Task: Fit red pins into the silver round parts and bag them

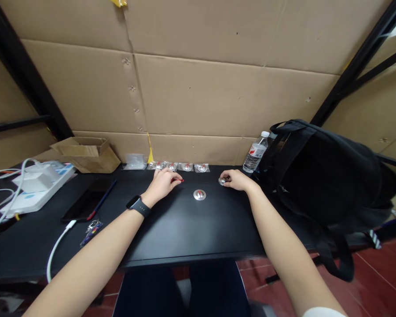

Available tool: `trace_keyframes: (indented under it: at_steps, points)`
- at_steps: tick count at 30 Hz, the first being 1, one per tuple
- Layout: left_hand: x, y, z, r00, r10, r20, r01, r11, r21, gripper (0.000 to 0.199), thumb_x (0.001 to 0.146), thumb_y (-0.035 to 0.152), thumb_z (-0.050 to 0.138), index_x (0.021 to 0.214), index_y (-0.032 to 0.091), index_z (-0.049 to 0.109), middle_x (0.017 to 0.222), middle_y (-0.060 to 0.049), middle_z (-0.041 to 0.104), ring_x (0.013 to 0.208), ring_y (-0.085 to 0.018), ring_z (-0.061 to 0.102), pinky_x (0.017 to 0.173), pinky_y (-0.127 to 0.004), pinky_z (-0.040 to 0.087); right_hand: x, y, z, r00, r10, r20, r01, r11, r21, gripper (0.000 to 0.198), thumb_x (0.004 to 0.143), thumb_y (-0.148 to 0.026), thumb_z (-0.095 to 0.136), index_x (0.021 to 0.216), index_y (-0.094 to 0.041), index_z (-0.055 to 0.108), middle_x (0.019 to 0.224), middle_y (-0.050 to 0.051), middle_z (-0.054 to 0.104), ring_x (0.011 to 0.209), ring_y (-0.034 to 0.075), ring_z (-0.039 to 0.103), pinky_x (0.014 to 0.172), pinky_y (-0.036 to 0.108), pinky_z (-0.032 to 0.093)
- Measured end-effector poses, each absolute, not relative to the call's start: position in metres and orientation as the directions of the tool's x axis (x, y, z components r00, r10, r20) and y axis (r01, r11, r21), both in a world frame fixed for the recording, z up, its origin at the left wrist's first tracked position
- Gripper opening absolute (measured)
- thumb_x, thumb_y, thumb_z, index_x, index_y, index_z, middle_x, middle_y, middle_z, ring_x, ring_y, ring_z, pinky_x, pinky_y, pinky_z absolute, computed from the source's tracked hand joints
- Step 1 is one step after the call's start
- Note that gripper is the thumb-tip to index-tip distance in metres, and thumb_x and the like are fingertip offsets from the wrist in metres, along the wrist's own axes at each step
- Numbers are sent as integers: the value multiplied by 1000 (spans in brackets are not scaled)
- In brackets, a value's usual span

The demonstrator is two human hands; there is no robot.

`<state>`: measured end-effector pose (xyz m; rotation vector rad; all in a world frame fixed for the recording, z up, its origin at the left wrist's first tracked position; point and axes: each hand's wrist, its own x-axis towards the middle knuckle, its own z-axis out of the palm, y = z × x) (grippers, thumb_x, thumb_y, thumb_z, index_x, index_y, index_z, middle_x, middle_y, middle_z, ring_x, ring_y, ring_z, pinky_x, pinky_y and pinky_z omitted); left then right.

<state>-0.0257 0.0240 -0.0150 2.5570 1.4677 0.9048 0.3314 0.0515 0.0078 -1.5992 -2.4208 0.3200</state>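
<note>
My left hand (163, 184), a dark watch on its wrist, pinches a small thin red piece (178, 179) above the black table (191, 237). Between my two hands a round silver disc (199, 195) with a red mark at its centre lies flat on the tabletop. My right hand (236, 179) has its fingers closed on another small silver disc (221, 181), partly hidden by the fingertips. Along the back edge sit several similar silver-and-red discs (185, 167) in clear plastic wrappers, the leftmost ones just behind my left hand.
On the right stand a water bottle (256, 152) and a large black backpack (333, 176). To the left are an open cardboard box (92, 155), a white power strip (36, 193) with cables, a phone-like dark tablet (86, 200), a pen and a keychain (91, 231). Cardboard panels (198, 97) close off the back.
</note>
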Motion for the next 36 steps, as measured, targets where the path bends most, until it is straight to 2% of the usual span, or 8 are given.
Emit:
trace_keyframes:
  at_steps: [7,12,17,22,26,36]
  points:
    - [-26,22,-14,372,810,453,784,-536,313,11,93,31,64,93,29,75,93,0,76,103,-25,60,97,-42,32,335,56,4,-365,925,105,880,380,-283,29,74,-25,76,103,-24,74,100,3,77,87,20,71,77,25,51]
    - [-24,20,-12,367,814,451,785,-531,318,12,94,31,62,89,28,72,94,-1,75,104,-27,59,97,-43,33,335,60,-2,-353,925,139,868,379,-322,35,70,-27,79,104,-24,74,103,3,77,88,20,71,78,26,51]
    - [-24,19,-12,367,810,457,786,-533,312,11,93,30,61,89,27,70,100,-3,75,106,-27,58,96,-44,33,334,63,-7,-321,932,169,865,361,-348,38,66,-25,79,104,-22,73,96,3,77,84,19,71,77,26,51]
    - [-23,19,-13,375,812,447,788,-533,309,9,93,29,61,90,26,69,101,-3,74,106,-27,58,97,-44,32,337,67,-12,-272,939,211,817,341,-464,50,64,-25,79,113,-20,68,91,1,76,77,16,71,70,23,51]
    - [-23,18,-12,382,813,440,788,-535,305,9,93,28,60,90,26,68,102,-3,73,107,-27,57,96,-43,32,342,70,-13,-243,942,233,778,333,-532,48,64,-27,80,110,-19,67,93,2,76,73,15,71,68,23,52]
    - [-23,18,-12,382,812,442,787,-537,305,8,92,28,61,89,26,68,101,-3,73,108,-28,56,96,-44,32,345,70,-10,-310,929,204,770,371,-519,38,64,-25,81,101,-19,72,94,3,76,73,15,70,69,24,54]
